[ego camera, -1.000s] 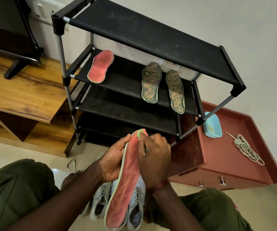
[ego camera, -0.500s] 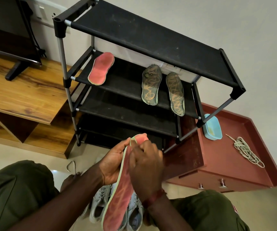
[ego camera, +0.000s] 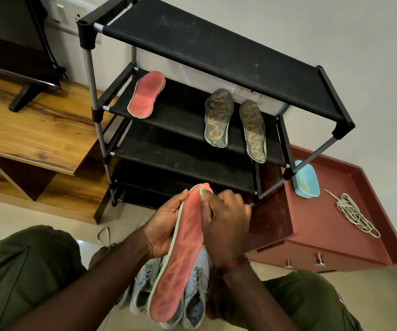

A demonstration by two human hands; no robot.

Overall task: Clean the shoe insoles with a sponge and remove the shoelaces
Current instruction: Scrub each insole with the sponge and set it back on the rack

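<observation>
Insole, red foam with a pale green rim (ego camera: 180,259): held between both hands above the floor, toe end up, heel end low over a pair of grey lace-up shoes (ego camera: 145,285).

Right hand (ego camera: 226,225): fingers (ego camera: 214,204) curled tight, pinching a small green sponge (ego camera: 201,191) against the toe end. Most of the sponge is hidden in the grip.

Left hand (ego camera: 166,225): cups the insole's left edge from behind, thumb laid on the rim near the toe.

Judgement: the insole is light, thin and flexible. It will bend under rubbing unless a palm backs the patch being scrubbed. Damp foam may turn slippery, so take hold by the rim.

Beyond the hands, a black fabric shoe rack (ego camera: 216,44) carries a second red insole (ego camera: 146,95) at the left end of its second shelf. Two dark patterned insoles (ego camera: 219,118) lie toward the right end, overhanging the front edge.

A blue plastic tub (ego camera: 305,180) sits on the red-brown cabinet top (ego camera: 324,235) at the corner beside the rack's leg. A coiled pale shoelace (ego camera: 355,216) lies along the edge by the wall. The grey shoes are laced.
</observation>
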